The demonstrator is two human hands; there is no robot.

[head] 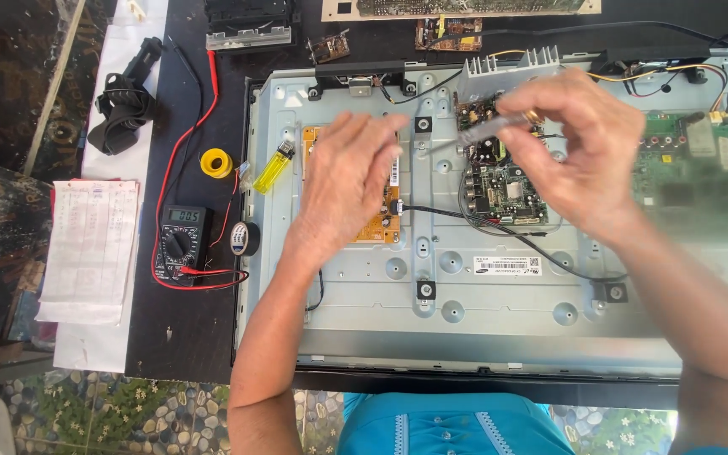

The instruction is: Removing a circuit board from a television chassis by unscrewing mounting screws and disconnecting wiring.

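1. A dark bench is carrying everything, and it is standing over a pebbled floor.
2. An opened flat television, back panel up, is lying across most of the bench.
3. A digital multimeter is sitting left of the television, its red lead running up the bench.
4. A roll of black tape is lying just beside the multimeter.
5. A yellow solder spool is resting above the tape.
6. A black strap bundle is lying on a white strip at the bench's left edge, with a printed paper sheet below it.
7. Small circuit boards are lying at the far edge.
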